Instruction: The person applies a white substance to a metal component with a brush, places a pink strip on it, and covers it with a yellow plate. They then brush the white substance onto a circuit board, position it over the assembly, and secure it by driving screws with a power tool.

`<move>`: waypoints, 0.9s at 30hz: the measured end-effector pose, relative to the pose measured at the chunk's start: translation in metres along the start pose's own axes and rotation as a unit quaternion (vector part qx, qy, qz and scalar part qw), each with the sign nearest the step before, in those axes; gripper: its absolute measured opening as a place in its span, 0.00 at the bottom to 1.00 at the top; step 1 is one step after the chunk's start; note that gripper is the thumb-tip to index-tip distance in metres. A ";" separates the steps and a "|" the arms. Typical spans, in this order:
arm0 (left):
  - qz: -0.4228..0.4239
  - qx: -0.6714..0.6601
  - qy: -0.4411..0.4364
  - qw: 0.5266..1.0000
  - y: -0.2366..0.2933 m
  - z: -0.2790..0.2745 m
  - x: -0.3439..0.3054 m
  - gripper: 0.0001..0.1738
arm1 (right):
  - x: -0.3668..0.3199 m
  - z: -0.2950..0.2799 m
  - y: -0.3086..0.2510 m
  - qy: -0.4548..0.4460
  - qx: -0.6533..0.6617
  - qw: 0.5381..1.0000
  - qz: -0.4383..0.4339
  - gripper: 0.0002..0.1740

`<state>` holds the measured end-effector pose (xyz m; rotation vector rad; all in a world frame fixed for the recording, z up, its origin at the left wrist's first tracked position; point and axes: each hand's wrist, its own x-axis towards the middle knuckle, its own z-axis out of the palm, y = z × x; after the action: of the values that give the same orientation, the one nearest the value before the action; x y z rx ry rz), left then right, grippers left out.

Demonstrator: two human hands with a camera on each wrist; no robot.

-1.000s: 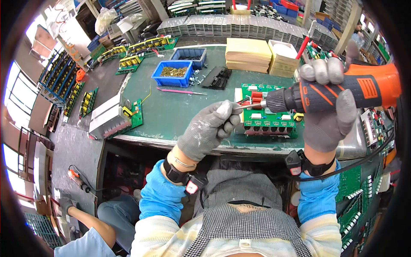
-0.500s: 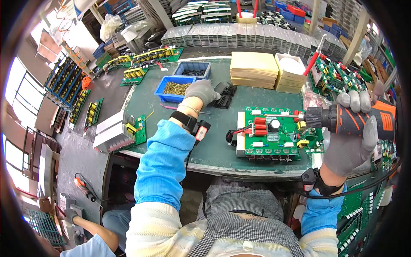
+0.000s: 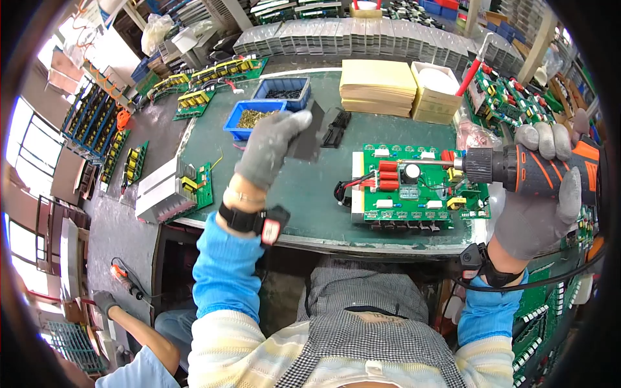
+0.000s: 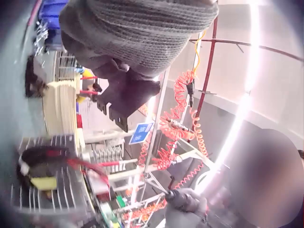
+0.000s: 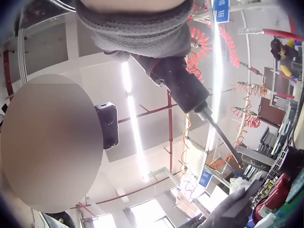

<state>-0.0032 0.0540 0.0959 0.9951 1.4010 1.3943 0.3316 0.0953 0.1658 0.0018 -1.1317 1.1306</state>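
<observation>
A green circuit board [image 3: 414, 187] with red and black parts lies near the front edge of the green bench [image 3: 297, 187]. My left hand [image 3: 272, 145], in a grey glove, is raised above the bench left of the board and pinches a flat dark toothed piece [image 3: 304, 136]. That dark toothed piece [image 4: 126, 97] also shows below the glove in the left wrist view. My right hand [image 3: 537, 207] grips an orange and black electric screwdriver [image 3: 537, 171]. Its bit [image 3: 427, 161] points left over the board's far side. In the right wrist view the screwdriver [image 5: 178, 80] juts from the glove.
A blue bin of brass screws [image 3: 249, 119] and a second blue bin [image 3: 284, 87] stand at the back left. A pile of black pieces [image 3: 336, 126], yellowish sheets [image 3: 377, 84] and a box [image 3: 436, 90] sit behind the board. More boards [image 3: 171, 187] lie left and right.
My left hand left the screwdriver's bit, reached to the pile of black pieces, and now is lifted back holding one dark piece. The screwdriver drew back to the right.
</observation>
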 end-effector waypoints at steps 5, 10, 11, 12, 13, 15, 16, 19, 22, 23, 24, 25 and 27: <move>-0.062 -0.060 0.019 0.996 -0.022 0.020 -0.060 0.15 | -0.005 0.017 0.004 -0.005 0.000 1.000 0.012 0.39; -0.011 -0.018 0.054 0.998 -0.040 0.041 -0.064 0.15 | -0.012 0.030 0.001 -0.025 -0.009 0.999 0.034 0.38; -0.001 -0.011 0.063 0.998 -0.041 0.045 -0.062 0.15 | -0.013 0.030 -0.001 -0.027 -0.015 0.999 0.036 0.38; 0.008 -0.003 0.071 0.997 -0.043 0.049 -0.061 0.16 | -0.014 0.031 -0.002 -0.030 -0.022 0.999 0.037 0.38; 0.012 -0.008 0.073 0.997 -0.048 0.051 -0.058 0.16 | -0.016 0.032 -0.005 -0.033 -0.029 0.998 0.046 0.38; 0.016 -0.021 0.075 0.997 -0.052 0.054 -0.056 0.16 | -0.017 0.028 -0.006 -0.069 -0.028 0.996 0.047 0.40; 0.018 -0.026 0.076 0.997 -0.053 0.055 -0.055 0.16 | -0.015 0.020 -0.003 -0.102 -0.021 0.994 0.039 0.41; 0.015 -0.001 0.074 0.997 -0.061 0.053 -0.047 0.14 | -0.013 0.029 0.000 -0.130 -0.038 0.989 0.056 0.38; 0.002 0.053 0.052 0.997 -0.047 0.052 -0.051 0.15 | -0.015 0.041 0.011 -0.105 -0.075 0.991 0.030 0.35; -0.004 0.044 0.050 0.998 -0.045 0.053 -0.051 0.16 | -0.013 0.041 0.013 -0.118 -0.083 0.989 0.034 0.35; -0.010 0.034 0.048 0.998 -0.044 0.055 -0.051 0.17 | -0.014 0.043 0.016 -0.112 -0.079 0.990 0.046 0.35; -0.016 0.024 0.046 0.999 -0.044 0.056 -0.051 0.18 | -0.015 0.044 0.019 -0.105 -0.075 0.990 0.058 0.35; 0.047 0.086 0.052 0.994 -0.070 0.052 -0.039 0.19 | -0.015 0.047 0.023 -0.092 -0.070 0.990 0.081 0.35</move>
<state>0.0607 0.0284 0.0301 1.1254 1.5908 1.4288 0.2826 0.0719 0.1659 -0.0982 -1.3946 1.2116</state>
